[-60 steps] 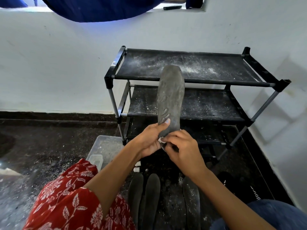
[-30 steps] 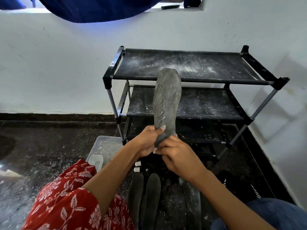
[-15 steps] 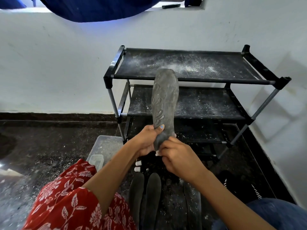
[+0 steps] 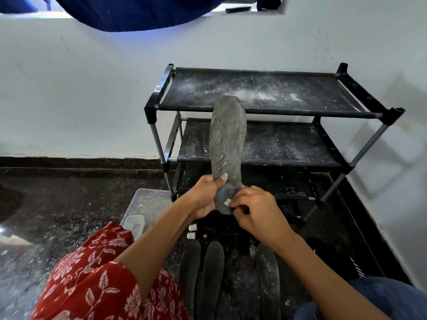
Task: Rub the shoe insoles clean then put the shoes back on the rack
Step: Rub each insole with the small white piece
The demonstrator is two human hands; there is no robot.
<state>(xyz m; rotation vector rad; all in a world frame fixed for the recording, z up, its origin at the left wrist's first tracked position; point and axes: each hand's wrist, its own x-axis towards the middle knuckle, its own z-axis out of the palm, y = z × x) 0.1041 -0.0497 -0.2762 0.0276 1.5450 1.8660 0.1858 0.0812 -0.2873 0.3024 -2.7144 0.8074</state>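
Note:
A grey, dusty shoe insole [image 4: 227, 144] stands upright in front of the black shoe rack [image 4: 272, 112]. My left hand [image 4: 204, 195] grips its lower part, thumb across the front. My right hand [image 4: 254, 211] pinches a small white eraser-like piece [image 4: 228, 201] against the insole's heel end. Three more dark insoles lie flat on the floor below my arms: two side by side [image 4: 201, 271] and one to their right [image 4: 268, 273]. No shoes stand on the rack's shelves.
White crumbs dust the rack's shelves and the dark floor [image 4: 69, 204]. A clear plastic box [image 4: 147, 204] with a small lid sits left of the rack. Two small white caps [image 4: 192, 230] lie on the floor. A dark shoe [image 4: 335, 257] sits at the right, by the wall.
The insole has tilted slightly left and lowered a little. My right hand has worked the white piece down along the heel end while my left hand kept its grip.

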